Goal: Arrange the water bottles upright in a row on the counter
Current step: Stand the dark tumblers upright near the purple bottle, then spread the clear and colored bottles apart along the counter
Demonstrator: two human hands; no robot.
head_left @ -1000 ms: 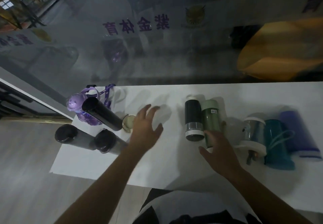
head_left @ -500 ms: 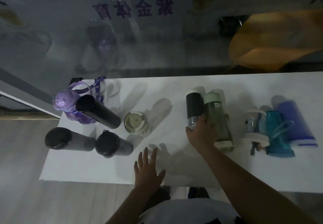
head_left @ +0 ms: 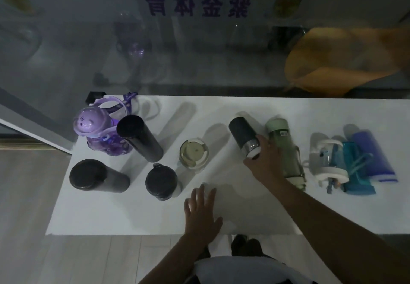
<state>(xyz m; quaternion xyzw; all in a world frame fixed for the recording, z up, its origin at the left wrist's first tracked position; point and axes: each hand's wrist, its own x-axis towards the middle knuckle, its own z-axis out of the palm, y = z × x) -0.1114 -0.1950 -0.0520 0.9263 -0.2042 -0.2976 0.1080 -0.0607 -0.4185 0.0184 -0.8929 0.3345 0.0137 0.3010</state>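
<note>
- Desk (head_left: 133,217): white, set against a glass pane, with every bottle on it.
- Right hand (head_left: 264,161): its grip is closed round the white end of a black flask (head_left: 241,133), which sits tilted, dark end toward the glass.
- Left hand (head_left: 202,210): flat on the desk near the front edge, fingers straight, grip open and holding nothing.
- Green bottle (head_left: 286,150): on its side, just beside the right hand.
- Upright at the left: purple cartoon bottle (head_left: 97,133), tall black bottle (head_left: 138,137), wide black bottle (head_left: 95,176), short black bottle (head_left: 162,184), clear jar (head_left: 194,153).
- On their sides at the right, packed together: white-lidded bottle (head_left: 328,159), teal bottle (head_left: 357,168), violet bottle (head_left: 372,155).
</note>
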